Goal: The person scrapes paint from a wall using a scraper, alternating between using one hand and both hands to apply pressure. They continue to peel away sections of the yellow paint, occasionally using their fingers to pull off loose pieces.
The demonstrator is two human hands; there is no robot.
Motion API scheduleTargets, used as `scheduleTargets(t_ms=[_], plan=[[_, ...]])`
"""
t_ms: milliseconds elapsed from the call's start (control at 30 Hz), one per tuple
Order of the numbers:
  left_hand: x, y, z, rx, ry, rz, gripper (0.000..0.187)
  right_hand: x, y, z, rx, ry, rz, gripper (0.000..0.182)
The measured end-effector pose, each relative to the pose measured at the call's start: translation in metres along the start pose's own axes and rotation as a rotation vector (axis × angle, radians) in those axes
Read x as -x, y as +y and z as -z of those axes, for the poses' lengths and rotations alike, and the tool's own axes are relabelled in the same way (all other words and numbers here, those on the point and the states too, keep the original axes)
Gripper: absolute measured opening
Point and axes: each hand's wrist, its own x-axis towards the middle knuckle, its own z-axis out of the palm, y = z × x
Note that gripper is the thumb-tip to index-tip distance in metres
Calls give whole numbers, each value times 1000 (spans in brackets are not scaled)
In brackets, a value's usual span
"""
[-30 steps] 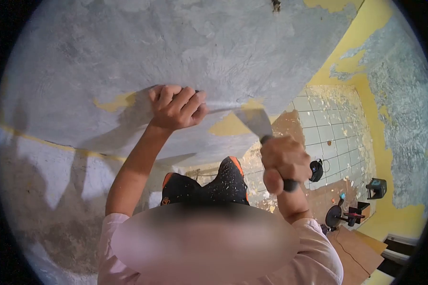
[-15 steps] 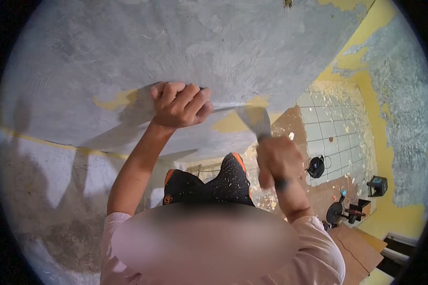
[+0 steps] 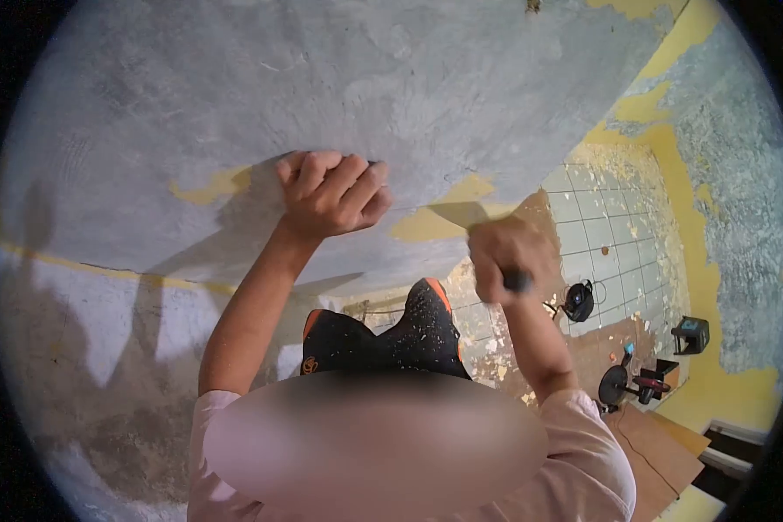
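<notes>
My right hand (image 3: 515,254) is wrapped round the dark handle of a putty knife, the handle's butt end showing below the fist. Its wide blade (image 3: 461,213) lies over a patch of yellow paint (image 3: 428,224) on the grey wall (image 3: 461,96), slightly blurred. To the left, my left hand (image 3: 335,193) rests against the same wall with its fingers curled in. Whatever may be under those fingers is hidden. Another yellow patch (image 3: 213,185) remains on the wall left of that hand.
Paint flakes litter the tiled floor (image 3: 613,230) and the brown sheet (image 3: 613,348) on it. A round black object (image 3: 578,302), a black stool-like item (image 3: 691,336) and a tool with a dark disc (image 3: 613,384) stand at right. Beyond is a partly stripped yellow wall (image 3: 700,252).
My right hand has moved up toward the wall with the putty knife, and the blade appears more foreshortened. My left hand stays almost in place.
</notes>
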Motion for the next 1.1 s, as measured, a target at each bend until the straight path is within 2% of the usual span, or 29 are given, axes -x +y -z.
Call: scheduleTargets(t_ms=[33,67,133,200,267,300,333,433,500,533,600,633,733,767,800,867,900,933,1000,1033,1067,1100], plan=[[1,2,0,6,7,-3,7,0,9,-12,-194,13,-138,22],[4,2,-1,7,10,-13,7,-1,3,-8,-190,17,-130,22],[2,-4,-3,-9,13,-18,7,-9,-18,3,-385,30,59,23],[0,0,-1,1,6,-4,7,-2,-12,2,-378,17,35,22],[1,1,0,7,16,-10,7,0,7,-8,-170,-50,-109,22],[2,0,-1,0,15,-19,8,1,-4,-2,-143,-28,-13,21],[1,-2,-2,-16,11,-20,8,-1,-7,-1,-281,1,51,19],[2,-1,-1,-5,11,-2,8,-1,-20,6,-379,72,55,17],[-1,-2,-4,-1,35,-13,8,-1,-11,13,-301,163,-58,17],[-1,-3,-5,-12,32,-18,8,-8,-28,21,-113,264,-198,22],[4,-1,-3,-14,12,-6,7,-17,-55,50,-477,247,-386,27],[4,-2,-3,-1,18,-5,7,-11,-51,45,-472,242,-392,27],[6,-3,-5,17,19,6,6,14,-32,11,644,-183,-399,14],[7,-2,-5,15,10,12,6,-18,-21,-3,188,-151,-519,11],[10,-1,-4,18,11,3,6,23,14,-19,89,15,-291,11],[12,-5,-9,-14,31,-18,7,25,-8,-14,77,41,-266,16],[13,-5,-9,-11,23,-10,7,10,-14,-14,-485,139,-95,18],[12,-4,-7,-4,15,-4,7,10,-9,-18,-484,138,-108,18],[10,-3,-4,-6,-1,-3,6,14,4,-21,292,71,-44,27],[10,-3,-4,11,2,-5,6,16,18,-28,-25,3,-238,28],[10,-3,-5,9,12,-20,6,19,14,-25,-21,16,-227,28],[10,-5,-8,1,23,-23,5,19,8,-22,-242,95,-50,28]])
